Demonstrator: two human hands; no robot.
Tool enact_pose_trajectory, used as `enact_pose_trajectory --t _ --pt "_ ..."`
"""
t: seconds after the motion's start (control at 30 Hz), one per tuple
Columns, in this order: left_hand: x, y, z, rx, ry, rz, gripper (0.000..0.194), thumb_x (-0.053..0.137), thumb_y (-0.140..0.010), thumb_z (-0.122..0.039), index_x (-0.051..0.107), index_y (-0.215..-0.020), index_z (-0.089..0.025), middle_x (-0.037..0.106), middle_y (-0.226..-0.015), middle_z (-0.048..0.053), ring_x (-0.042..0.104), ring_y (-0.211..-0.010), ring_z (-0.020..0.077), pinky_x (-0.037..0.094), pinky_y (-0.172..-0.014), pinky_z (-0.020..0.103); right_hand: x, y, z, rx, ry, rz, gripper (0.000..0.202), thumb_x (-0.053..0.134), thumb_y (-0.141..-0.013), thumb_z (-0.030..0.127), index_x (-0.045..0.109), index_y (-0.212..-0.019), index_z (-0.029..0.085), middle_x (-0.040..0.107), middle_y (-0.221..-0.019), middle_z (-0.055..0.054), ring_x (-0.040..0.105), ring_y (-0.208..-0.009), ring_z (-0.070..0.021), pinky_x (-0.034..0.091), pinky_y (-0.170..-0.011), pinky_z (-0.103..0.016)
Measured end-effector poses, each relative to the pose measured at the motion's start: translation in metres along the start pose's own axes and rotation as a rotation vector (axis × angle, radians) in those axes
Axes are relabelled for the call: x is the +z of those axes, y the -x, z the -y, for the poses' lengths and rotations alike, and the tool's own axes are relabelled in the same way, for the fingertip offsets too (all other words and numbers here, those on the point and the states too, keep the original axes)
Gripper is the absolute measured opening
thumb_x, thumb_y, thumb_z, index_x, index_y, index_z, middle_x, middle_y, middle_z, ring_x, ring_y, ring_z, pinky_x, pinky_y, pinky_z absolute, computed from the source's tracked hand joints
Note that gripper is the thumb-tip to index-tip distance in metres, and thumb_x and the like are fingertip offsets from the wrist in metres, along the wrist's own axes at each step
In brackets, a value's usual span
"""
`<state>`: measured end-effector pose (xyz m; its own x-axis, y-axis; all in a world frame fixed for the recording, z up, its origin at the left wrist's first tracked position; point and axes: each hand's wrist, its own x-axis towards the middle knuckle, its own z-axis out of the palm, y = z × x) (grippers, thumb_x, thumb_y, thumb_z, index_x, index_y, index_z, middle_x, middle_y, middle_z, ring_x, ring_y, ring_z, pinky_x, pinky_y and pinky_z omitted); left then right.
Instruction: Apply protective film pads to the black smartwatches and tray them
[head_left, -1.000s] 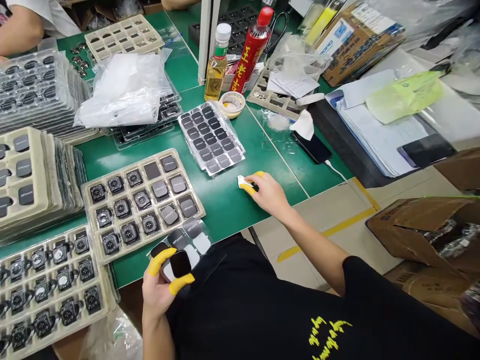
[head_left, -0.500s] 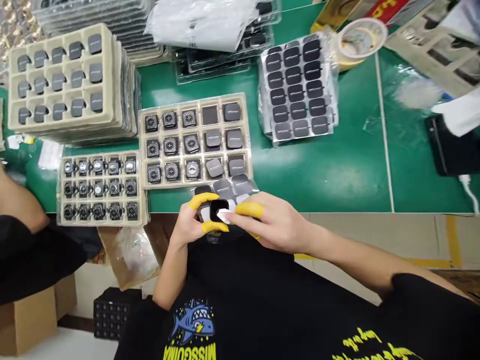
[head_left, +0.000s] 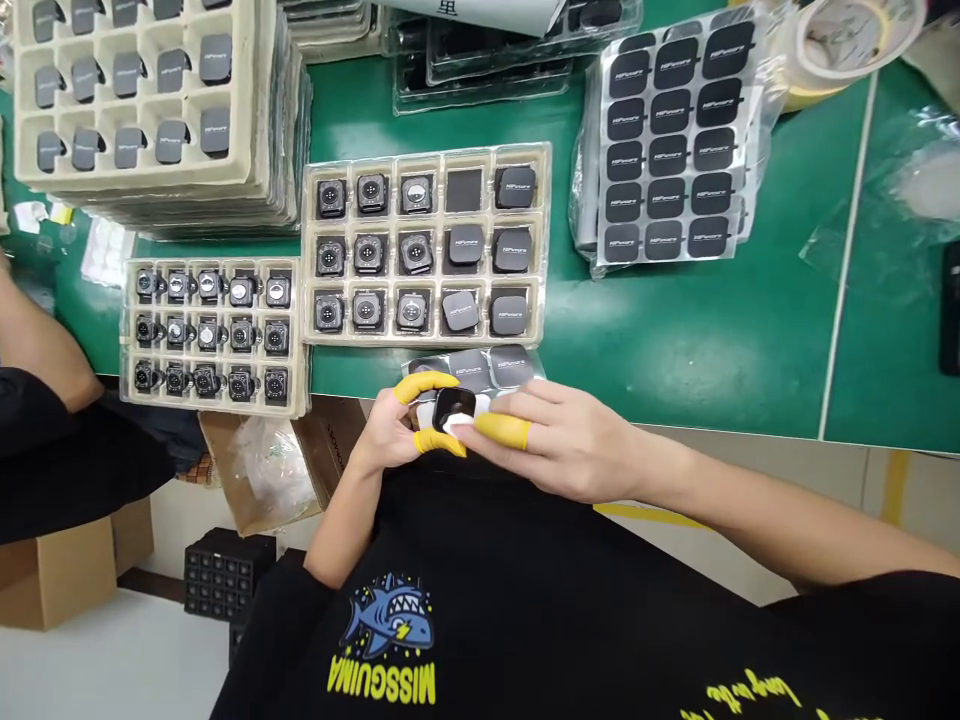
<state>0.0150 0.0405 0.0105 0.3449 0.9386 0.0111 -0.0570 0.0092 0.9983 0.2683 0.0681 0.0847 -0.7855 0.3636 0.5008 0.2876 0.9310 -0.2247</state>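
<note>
My left hand (head_left: 401, 425), with yellow covers on thumb and finger, grips a black square watch face (head_left: 452, 405) by its edges. A small white piece (head_left: 457, 430) is pinched in my right hand (head_left: 566, 440) and touches the lower part of the face. Behind both hands, a sheet of dark square stickers (head_left: 512, 365) lies at the table's front edge, partly covered by them. Just beyond it sits a beige tray (head_left: 427, 337) with watch bodies on the left and dark square pieces on the right; one upper compartment holds no piece.
A smaller tray of watch bodies (head_left: 206, 402) is at left, below a tall tray stack (head_left: 142, 180). Sticker sheets (head_left: 667, 155) and tape rolls (head_left: 859, 40) lie at back right. Another person's arm (head_left: 49, 340) is at the left edge. An open carton (head_left: 262, 470) stands below the table.
The view has shifted and moved closer, so the trays appear larger and higher. Both hands still hold the same things, with the white piece still on the watch face.
</note>
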Motion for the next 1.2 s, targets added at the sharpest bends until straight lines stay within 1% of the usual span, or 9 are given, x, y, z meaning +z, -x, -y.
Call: enact_pose_trajectory --t 0.13,0.23,0.33,0.5,0.63,0.73,0.87,1.0,1.2 --pt "-0.004 -0.001 0.0 -0.022 -0.025 0.029 0.074 0.103 -0.069 -0.066 0.082 -0.123 -0.019 0.078 -0.085 0.003 0.068 -0.063 0.0149 0.059 -0.06 0.026 0.003 -0.008 -0.003 -0.027 0.032 -0.012 0.026 0.057 -0.113 0.009 0.078 -0.125 0.018 0.079 -0.093 -0.003 0.069 -0.087 -0.0192 0.045 -0.067 -0.038" --pt "-0.003 -0.002 -0.002 -0.015 0.03 -0.029 0.076 0.106 -0.065 -0.063 0.082 -0.123 -0.02 0.08 -0.092 0.005 0.074 -0.072 0.0181 0.063 -0.066 0.027 0.0 -0.01 -0.005 0.029 0.113 -0.016 0.027 0.06 -0.11 0.009 0.077 -0.131 0.013 0.08 -0.094 -0.007 0.069 -0.088 -0.023 0.044 -0.068 -0.04" --pt "-0.002 -0.001 -0.005 -0.056 0.078 -0.072 0.079 0.106 -0.062 -0.066 0.081 -0.121 -0.02 0.081 -0.098 0.006 0.079 -0.08 0.021 0.066 -0.072 0.03 -0.005 -0.006 -0.004 0.021 0.036 0.023 0.036 0.058 -0.109 0.005 0.074 -0.14 0.017 0.078 -0.092 -0.006 0.069 -0.091 -0.023 0.045 -0.069 -0.04" --pt "-0.002 0.001 -0.001 -0.099 0.083 0.008 0.078 0.104 -0.064 -0.069 0.082 -0.12 -0.019 0.081 -0.094 0.006 0.075 -0.073 0.0184 0.063 -0.065 0.026 0.002 -0.011 -0.008 -0.074 0.011 0.059 0.032 0.049 -0.117 0.012 0.077 -0.129 0.021 0.079 -0.096 -0.003 0.069 -0.092 -0.0185 0.045 -0.07 -0.037" --pt "-0.002 0.0 0.002 -0.066 0.112 -0.043 0.08 0.107 -0.061 -0.065 0.081 -0.121 -0.019 0.082 -0.1 0.007 0.079 -0.084 0.0223 0.066 -0.073 0.029 0.004 -0.015 -0.013 -0.034 0.157 0.004 0.028 0.053 -0.115 0.012 0.079 -0.125 0.018 0.078 -0.092 -0.006 0.068 -0.09 -0.0223 0.046 -0.071 -0.039" --pt "-0.004 0.0 0.0 -0.059 0.112 -0.096 0.082 0.107 -0.059 -0.066 0.081 -0.122 -0.019 0.083 -0.106 0.009 0.082 -0.09 0.0241 0.068 -0.08 0.033 -0.002 -0.01 -0.011 -0.024 0.108 0.019 0.031 0.055 -0.112 0.008 0.078 -0.13 0.019 0.077 -0.091 -0.006 0.068 -0.09 -0.0225 0.045 -0.071 -0.039" --pt "-0.01 0.0 -0.003 -0.049 0.083 -0.058 0.081 0.107 -0.06 -0.066 0.082 -0.122 -0.02 0.082 -0.099 0.006 0.079 -0.081 0.0208 0.066 -0.075 0.03 -0.002 -0.009 -0.007 -0.07 -0.045 0.04 0.03 0.054 -0.113 0.008 0.077 -0.13 0.02 0.078 -0.094 -0.003 0.068 -0.089 -0.019 0.045 -0.07 -0.037" --pt "-0.011 0.0 -0.002 -0.076 0.046 0.018 0.081 0.105 -0.062 -0.068 0.082 -0.123 -0.02 0.081 -0.094 0.005 0.076 -0.075 0.0188 0.063 -0.067 0.027 0.008 -0.018 -0.01 -0.103 -0.027 0.022 0.028 0.06 -0.112 0.009 0.077 -0.132 0.019 0.08 -0.1 -0.005 0.068 -0.093 -0.02 0.042 -0.071 -0.038" --pt "-0.008 0.002 -0.001 -0.06 0.098 -0.072 0.079 0.108 -0.061 -0.063 0.081 -0.121 -0.019 0.082 -0.099 0.006 0.079 -0.082 0.021 0.066 -0.074 0.03 0.002 -0.012 -0.012 -0.029 0.094 -0.013 0.027 0.061 -0.108 0.005 0.078 -0.128 0.011 0.078 -0.091 -0.009 0.068 -0.092 -0.0246 0.045 -0.071 -0.04"
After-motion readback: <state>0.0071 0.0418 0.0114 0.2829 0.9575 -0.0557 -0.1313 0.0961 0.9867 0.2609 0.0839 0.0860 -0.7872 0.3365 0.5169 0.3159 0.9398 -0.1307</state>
